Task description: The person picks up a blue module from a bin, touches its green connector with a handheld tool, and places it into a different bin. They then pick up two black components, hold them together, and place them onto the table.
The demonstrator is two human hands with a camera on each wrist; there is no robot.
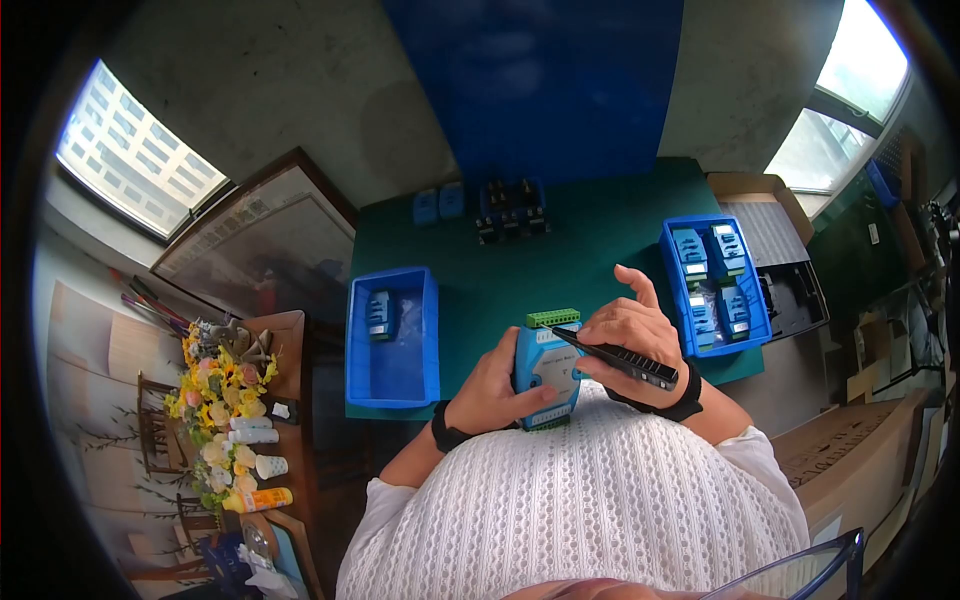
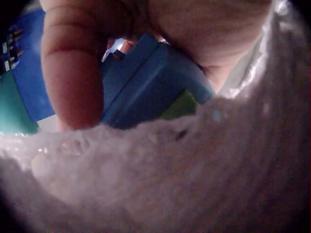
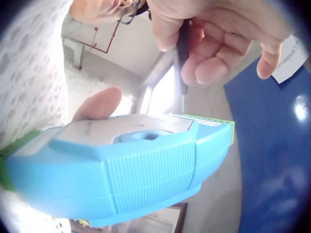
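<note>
My left hand [image 1: 490, 392] holds a blue plastic module [image 1: 548, 368] with a grey label face, close in front of the white knitted top. A green terminal block [image 1: 553, 317] runs along the module's far end, and more green shows at its near end. Between thumb and fingers, my right hand [image 1: 640, 335] pinches a black-handled screwdriver [image 1: 632, 364]. In the right wrist view the screwdriver's thin metal shaft [image 3: 183, 103] points down, its tip right at the green terminal strip [image 3: 206, 119]. The left wrist view shows left fingers [image 2: 73, 82] around the blue housing [image 2: 146, 82], partly hidden by knit.
On the green table, a blue bin [image 1: 434, 345] at left holds one module [image 1: 380, 314]. Another blue bin [image 1: 738, 347] at right holds several. Two blue pieces [image 1: 438, 204] and black parts [image 1: 512, 222] stand at the back. An open cardboard box [image 1: 775, 200] is beyond the right edge.
</note>
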